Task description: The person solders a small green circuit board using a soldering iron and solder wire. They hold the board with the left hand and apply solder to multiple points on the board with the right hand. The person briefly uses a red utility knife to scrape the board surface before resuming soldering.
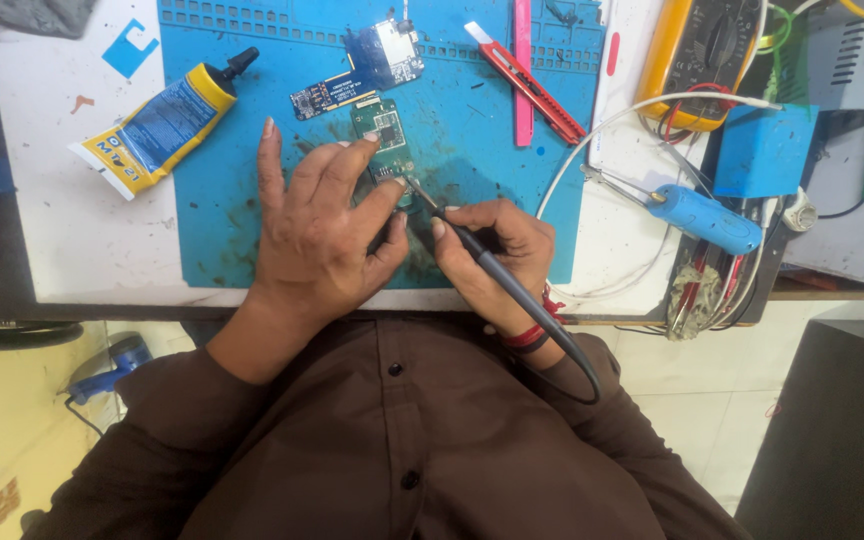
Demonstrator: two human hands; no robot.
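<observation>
Left hand [317, 230]: fingers pressed flat on green circuit board [384, 140], nothing grasped. Right hand [492, 250]: clenched around grey soldering iron [497, 272], tip touching the board.

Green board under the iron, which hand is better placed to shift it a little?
Left, probably. The left hand already rests its fingers on the green board, while the right hand is busy gripping the soldering iron, tip at the board.

Left hand [317, 225] flat, fingers spread; right hand [487, 250] pinching.
</observation>
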